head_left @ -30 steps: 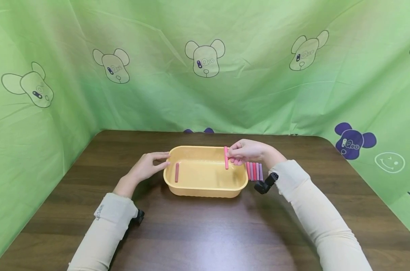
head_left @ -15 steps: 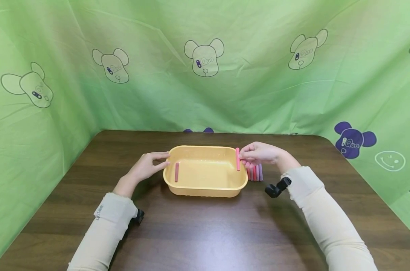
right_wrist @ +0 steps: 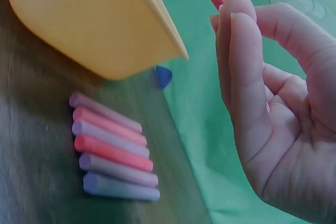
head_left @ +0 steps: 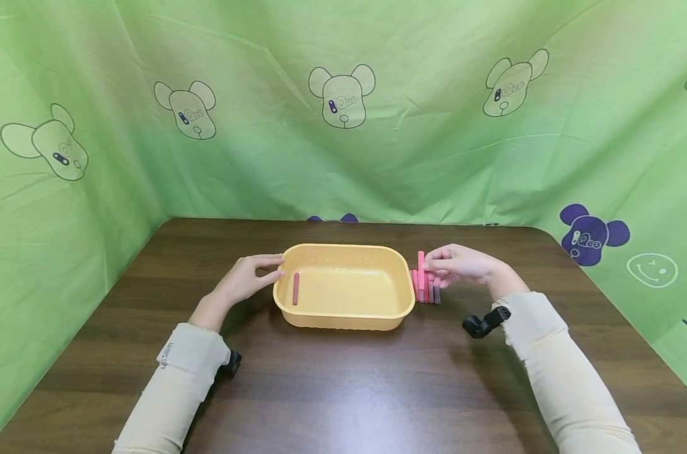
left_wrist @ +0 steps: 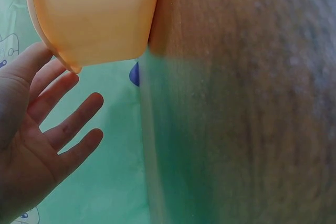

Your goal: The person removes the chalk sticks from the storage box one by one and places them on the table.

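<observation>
Pinched between thumb and fingertips of my right hand (head_left: 459, 265) is a pink chalk stick (head_left: 421, 270), held upright in the head view above a row of similar sticks. The right wrist view shows that row as several pink and purple chalk sticks (right_wrist: 115, 145) side by side on the table, just off the right end of a yellow plastic tub (head_left: 343, 321). My left hand (head_left: 243, 277) touches the tub's left rim with its fingers loosely extended; in the left wrist view the other fingers (left_wrist: 79, 119) spread apart. One dark pink chalk stick (head_left: 296, 289) lies inside the tub at the left.
The dark wooden table (head_left: 320, 391) is backed by a green printed cloth (head_left: 252, 157) on three sides. A black wrist camera (head_left: 487, 321) is strapped at my right sleeve.
My right hand has carried the pink chalk stick rightward, from over the tub's right part to above the row of sticks outside it. The left hand and tub have stayed put.
</observation>
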A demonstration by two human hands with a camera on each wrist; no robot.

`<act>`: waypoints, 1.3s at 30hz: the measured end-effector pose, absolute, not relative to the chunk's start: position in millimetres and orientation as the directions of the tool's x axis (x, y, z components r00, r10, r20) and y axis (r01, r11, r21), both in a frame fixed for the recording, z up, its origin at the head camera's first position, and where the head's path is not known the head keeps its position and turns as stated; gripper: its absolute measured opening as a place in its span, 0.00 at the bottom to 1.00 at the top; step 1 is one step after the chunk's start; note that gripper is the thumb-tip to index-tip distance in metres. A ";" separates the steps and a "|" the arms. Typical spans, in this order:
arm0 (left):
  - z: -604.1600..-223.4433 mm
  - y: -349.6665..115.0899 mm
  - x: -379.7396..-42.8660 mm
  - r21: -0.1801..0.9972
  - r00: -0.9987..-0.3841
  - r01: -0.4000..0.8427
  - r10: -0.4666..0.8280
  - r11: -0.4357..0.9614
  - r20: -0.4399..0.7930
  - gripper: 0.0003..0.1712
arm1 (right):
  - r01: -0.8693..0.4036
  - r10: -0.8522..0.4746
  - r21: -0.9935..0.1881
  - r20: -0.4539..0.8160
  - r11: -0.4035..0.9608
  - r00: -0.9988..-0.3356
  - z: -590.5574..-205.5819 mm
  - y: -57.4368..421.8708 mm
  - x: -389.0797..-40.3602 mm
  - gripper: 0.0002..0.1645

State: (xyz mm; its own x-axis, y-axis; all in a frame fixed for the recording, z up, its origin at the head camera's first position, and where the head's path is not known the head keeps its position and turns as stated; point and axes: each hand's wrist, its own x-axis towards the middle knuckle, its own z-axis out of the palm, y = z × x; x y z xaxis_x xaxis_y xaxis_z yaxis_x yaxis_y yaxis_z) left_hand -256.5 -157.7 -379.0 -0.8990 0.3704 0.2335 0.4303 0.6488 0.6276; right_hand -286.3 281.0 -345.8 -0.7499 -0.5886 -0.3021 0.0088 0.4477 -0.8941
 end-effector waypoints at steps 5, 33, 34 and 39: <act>-378.2 -157.2 -256.5 0.629 -0.894 0.439 0.380 0.642 0.236 0.23 | 0.005 -0.593 -0.903 -0.287 0.430 -0.752 -350.1 296.1 -283.6 0.09; -376.8 -157.0 -254.7 0.644 -0.899 0.428 0.375 0.634 0.227 0.23 | 0.145 -0.564 -0.899 -0.378 0.414 -0.734 -392.1 345.2 -288.3 0.12; -376.7 -157.0 -254.6 0.645 -0.899 0.427 0.375 0.633 0.227 0.23 | 0.150 -0.567 -0.897 -0.384 0.416 -0.729 -393.1 345.6 -288.6 0.12; -376.6 -157.1 -254.5 0.648 -0.900 0.424 0.374 0.632 0.224 0.23 | 0.169 -0.556 -0.885 -0.411 0.434 -0.723 -396.2 346.7 -290.7 0.11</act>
